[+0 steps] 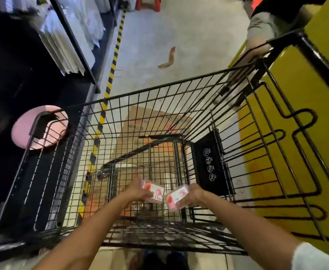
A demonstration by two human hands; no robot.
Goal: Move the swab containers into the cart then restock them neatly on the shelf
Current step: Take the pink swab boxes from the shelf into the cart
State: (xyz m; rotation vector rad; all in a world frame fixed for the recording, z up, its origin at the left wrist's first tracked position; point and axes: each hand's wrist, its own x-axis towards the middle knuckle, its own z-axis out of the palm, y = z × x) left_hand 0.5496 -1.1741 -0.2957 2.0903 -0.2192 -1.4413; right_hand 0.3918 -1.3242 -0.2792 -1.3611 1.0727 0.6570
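Two swab containers held low centre of frame, inside the wire cart (179, 90) basket. Left hand (135, 190) fingers curled round left container (154, 190); right hand (195, 193) clamped on right container (176, 197). Containers nearly touching. Cardboard box (155, 121) visible below the basket.

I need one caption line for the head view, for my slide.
Left hand and right hand each hold a swab container low inside the wire cart.

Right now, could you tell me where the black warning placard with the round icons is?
In the head view, the placard hangs inside the cart, on its right side, just above the right hand.
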